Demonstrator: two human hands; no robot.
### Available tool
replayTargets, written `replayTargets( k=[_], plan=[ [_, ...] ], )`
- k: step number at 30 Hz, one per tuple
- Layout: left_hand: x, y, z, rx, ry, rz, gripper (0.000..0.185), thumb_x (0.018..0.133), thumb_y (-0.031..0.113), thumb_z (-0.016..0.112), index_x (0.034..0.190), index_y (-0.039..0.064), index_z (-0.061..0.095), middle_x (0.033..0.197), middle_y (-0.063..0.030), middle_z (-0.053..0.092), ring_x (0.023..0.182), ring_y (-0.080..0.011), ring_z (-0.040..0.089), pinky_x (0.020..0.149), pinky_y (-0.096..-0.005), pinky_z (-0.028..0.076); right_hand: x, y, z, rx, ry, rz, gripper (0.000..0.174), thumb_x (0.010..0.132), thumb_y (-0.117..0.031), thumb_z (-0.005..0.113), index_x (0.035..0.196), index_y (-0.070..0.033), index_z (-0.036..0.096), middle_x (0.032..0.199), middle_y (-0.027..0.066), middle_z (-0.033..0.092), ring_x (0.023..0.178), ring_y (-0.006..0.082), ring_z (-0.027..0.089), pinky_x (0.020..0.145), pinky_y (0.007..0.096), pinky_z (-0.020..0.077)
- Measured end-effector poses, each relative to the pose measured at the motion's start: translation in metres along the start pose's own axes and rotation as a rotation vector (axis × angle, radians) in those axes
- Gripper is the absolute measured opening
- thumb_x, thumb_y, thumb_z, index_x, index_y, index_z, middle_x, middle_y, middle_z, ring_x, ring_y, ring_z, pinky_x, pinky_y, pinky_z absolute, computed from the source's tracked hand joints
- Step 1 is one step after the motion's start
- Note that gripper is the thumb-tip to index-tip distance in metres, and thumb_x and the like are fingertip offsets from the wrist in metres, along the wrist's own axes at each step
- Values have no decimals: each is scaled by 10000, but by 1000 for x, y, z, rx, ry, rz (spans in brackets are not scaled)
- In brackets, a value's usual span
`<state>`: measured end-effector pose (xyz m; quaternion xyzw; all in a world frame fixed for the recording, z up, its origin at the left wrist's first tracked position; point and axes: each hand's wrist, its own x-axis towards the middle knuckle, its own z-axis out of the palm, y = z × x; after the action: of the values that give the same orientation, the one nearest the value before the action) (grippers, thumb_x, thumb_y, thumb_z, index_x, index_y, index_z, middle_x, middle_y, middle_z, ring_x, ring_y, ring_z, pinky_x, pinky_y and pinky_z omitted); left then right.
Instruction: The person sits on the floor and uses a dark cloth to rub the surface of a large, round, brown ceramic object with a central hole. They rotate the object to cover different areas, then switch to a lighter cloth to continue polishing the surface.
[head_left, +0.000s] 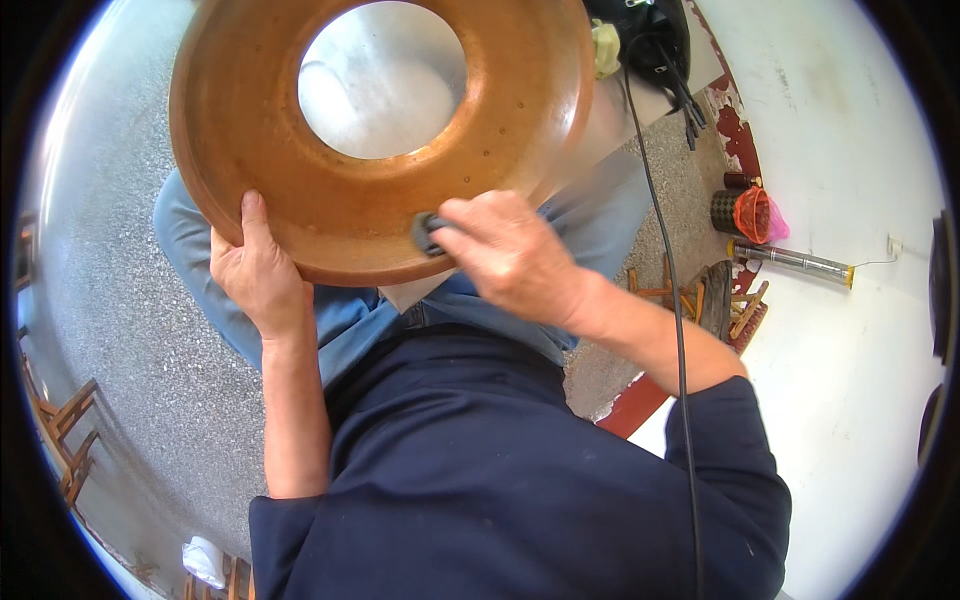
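A large brown ring-shaped piece with a round central opening (360, 187) stands tilted over my lap, its near rim above my thighs. My left hand (262, 277) grips its lower left rim, thumb on the inner face and fingers behind. In my right hand (499, 255) is a small dark grey pad (429, 234), pinched between thumb and fingers and pressed to the inner face near the lower right rim. The pad is slightly blurred. Small dark dots, perhaps rivets or holes, mark the ring's face. A pale board corner (412, 291) shows under the near rim.
A black cable (660, 210) hangs down past my right arm. A black bag (656, 45) lies at upper right. Near the right wall are a wastebasket with a red liner (750, 214), a long tube-like heater or lamp (791, 262) and wooden stools (739, 307). Wooden chairs (67, 427) stand at left.
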<state>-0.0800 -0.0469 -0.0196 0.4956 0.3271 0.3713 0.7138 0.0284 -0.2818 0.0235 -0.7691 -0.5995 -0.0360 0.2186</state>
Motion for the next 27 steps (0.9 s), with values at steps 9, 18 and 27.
replayTargets(
  k=[9, 18, 27],
  plan=[
    [4, 3, 3, 128, 31, 135, 279, 1097, 86, 607, 1329, -67, 634, 1267, -114, 724, 1103, -170, 688, 956, -301, 560, -9, 56, -50, -387, 98, 88, 252, 831, -82, 700, 1077, -33, 716, 1085, 87, 672, 971, 263, 636, 871, 404, 457],
    [1, 8, 16, 61, 125, 78, 265, 1086, 117, 626, 1298, -42, 642, 1227, -116, 731, 1069, -189, 701, 929, -316, 571, 19, -60, 49, 220, 246, 232, 201, 844, -56, 639, 1019, 30, 685, 1078, 170, 637, 952, 328, 614, 856, 442, 492],
    [6, 5, 4, 51, 58, 85, 252, 1086, 86, 620, 1294, -51, 658, 1238, -110, 731, 1060, -172, 700, 925, -300, 568, 6, -10, 7, 54, -6, -15, 272, 830, -78, 674, 1077, 28, 711, 1127, 148, 667, 983, 290, 649, 871, 416, 511]
  ],
)
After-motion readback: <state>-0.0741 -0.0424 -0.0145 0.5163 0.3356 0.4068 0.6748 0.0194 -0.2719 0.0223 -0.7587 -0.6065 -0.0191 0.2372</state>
